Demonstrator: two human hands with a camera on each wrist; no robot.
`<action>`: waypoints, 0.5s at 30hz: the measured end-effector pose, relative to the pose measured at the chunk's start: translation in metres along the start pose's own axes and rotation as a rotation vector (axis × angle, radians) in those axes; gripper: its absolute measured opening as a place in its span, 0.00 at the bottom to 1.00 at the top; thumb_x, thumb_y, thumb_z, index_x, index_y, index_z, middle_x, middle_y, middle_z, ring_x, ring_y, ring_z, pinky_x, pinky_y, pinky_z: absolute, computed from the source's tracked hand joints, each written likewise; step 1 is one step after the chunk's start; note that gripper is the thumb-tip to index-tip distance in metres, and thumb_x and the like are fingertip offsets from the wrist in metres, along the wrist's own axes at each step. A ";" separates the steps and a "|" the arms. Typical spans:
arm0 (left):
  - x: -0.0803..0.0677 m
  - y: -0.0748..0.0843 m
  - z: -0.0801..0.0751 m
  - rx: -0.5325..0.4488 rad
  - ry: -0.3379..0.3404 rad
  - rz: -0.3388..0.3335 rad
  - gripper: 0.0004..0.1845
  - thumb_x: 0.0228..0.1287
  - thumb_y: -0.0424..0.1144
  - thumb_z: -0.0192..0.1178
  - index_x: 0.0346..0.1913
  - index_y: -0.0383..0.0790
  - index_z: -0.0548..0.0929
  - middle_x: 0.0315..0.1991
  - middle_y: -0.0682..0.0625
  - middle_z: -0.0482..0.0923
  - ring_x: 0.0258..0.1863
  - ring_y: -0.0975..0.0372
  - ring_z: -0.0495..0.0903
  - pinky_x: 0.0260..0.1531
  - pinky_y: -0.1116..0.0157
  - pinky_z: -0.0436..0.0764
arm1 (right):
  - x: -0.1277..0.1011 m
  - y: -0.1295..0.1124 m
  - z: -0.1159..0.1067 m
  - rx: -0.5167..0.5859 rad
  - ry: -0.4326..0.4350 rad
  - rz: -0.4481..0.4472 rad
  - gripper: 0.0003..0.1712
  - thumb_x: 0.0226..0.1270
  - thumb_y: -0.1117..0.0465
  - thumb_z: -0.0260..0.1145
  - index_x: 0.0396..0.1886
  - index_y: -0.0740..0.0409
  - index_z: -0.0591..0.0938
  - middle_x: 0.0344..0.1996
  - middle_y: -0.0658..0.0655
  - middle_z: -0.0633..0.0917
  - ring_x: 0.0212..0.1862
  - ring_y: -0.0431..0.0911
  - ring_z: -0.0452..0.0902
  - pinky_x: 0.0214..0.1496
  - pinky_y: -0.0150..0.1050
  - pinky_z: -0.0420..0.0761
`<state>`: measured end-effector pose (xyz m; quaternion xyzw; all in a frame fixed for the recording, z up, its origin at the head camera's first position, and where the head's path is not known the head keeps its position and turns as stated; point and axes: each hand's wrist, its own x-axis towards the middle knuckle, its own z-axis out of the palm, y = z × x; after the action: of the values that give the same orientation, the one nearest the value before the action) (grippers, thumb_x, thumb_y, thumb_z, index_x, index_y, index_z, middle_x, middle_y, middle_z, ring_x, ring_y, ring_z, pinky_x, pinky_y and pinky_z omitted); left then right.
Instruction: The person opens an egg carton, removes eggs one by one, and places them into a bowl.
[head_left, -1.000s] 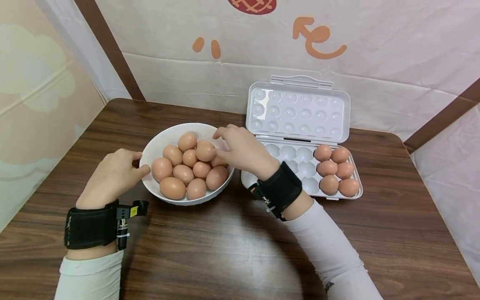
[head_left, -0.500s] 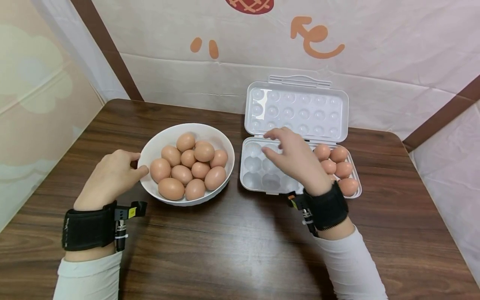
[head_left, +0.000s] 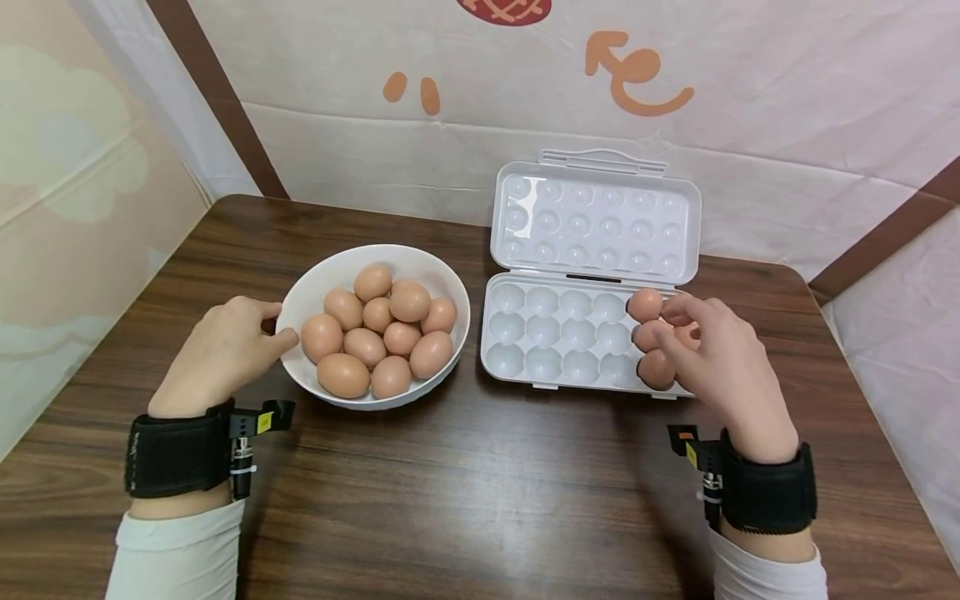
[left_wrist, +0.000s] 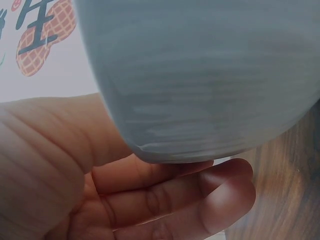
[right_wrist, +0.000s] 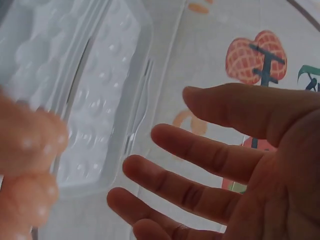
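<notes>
My left hand grips the left rim of a white bowl piled with several brown eggs. In the left wrist view, the bowl lies between the thumb and the fingers, which sit below its wall. Over the right end of a white egg box hovers my right hand, partly hiding the brown eggs there. Seen from the right wrist, that hand has spread, nearly straight fingers and nothing in its grasp; eggs show blurred at left.
The egg box's lid stands raised at the back, near a printed cloth. Empty cups fill the box's left and middle columns. Both containers rest on a dark wooden table.
My right hand has swung from the bowl across to the right end of the egg box. The left hand has stayed at the bowl's rim.
</notes>
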<state>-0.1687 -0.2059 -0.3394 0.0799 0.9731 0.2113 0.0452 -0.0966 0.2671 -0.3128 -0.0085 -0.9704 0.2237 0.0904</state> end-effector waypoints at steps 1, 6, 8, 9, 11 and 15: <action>0.000 0.000 0.000 0.000 -0.002 -0.003 0.21 0.64 0.39 0.54 0.54 0.29 0.81 0.28 0.45 0.78 0.28 0.54 0.72 0.22 0.63 0.65 | -0.002 0.003 -0.001 -0.007 -0.006 0.012 0.17 0.72 0.48 0.57 0.47 0.55 0.81 0.41 0.61 0.80 0.44 0.55 0.77 0.41 0.49 0.72; -0.001 -0.001 0.000 0.000 -0.004 -0.004 0.20 0.63 0.38 0.53 0.53 0.29 0.81 0.25 0.47 0.76 0.26 0.56 0.71 0.22 0.63 0.65 | -0.003 0.019 -0.006 -0.080 -0.063 0.062 0.15 0.70 0.48 0.57 0.40 0.53 0.83 0.36 0.60 0.83 0.38 0.52 0.77 0.32 0.40 0.70; 0.000 -0.001 0.000 -0.001 0.000 0.000 0.20 0.63 0.38 0.53 0.52 0.30 0.82 0.25 0.47 0.76 0.26 0.56 0.71 0.23 0.63 0.65 | -0.002 0.026 -0.008 -0.115 -0.120 0.095 0.15 0.68 0.51 0.58 0.43 0.55 0.83 0.40 0.61 0.84 0.38 0.53 0.78 0.30 0.39 0.71; 0.000 -0.001 -0.001 -0.003 0.000 0.001 0.19 0.63 0.38 0.53 0.52 0.30 0.82 0.26 0.47 0.77 0.27 0.56 0.71 0.23 0.63 0.66 | -0.001 0.030 -0.008 -0.134 -0.154 0.111 0.15 0.67 0.53 0.59 0.44 0.56 0.83 0.42 0.61 0.84 0.38 0.53 0.78 0.30 0.39 0.70; 0.000 -0.001 -0.001 -0.005 0.004 0.008 0.18 0.63 0.38 0.53 0.51 0.31 0.82 0.27 0.46 0.78 0.27 0.55 0.72 0.23 0.63 0.66 | 0.000 0.035 -0.008 -0.158 -0.231 0.138 0.14 0.64 0.53 0.60 0.44 0.54 0.82 0.41 0.59 0.84 0.37 0.51 0.78 0.29 0.39 0.70; 0.000 0.000 -0.002 -0.009 0.004 0.011 0.19 0.63 0.38 0.53 0.52 0.30 0.82 0.28 0.45 0.79 0.28 0.55 0.73 0.24 0.63 0.66 | 0.003 0.039 -0.003 -0.175 -0.334 0.139 0.09 0.62 0.53 0.64 0.36 0.52 0.82 0.32 0.53 0.83 0.32 0.48 0.75 0.29 0.39 0.68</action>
<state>-0.1692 -0.2061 -0.3378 0.0847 0.9718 0.2161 0.0425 -0.0999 0.3039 -0.3266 -0.0461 -0.9847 0.1428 -0.0886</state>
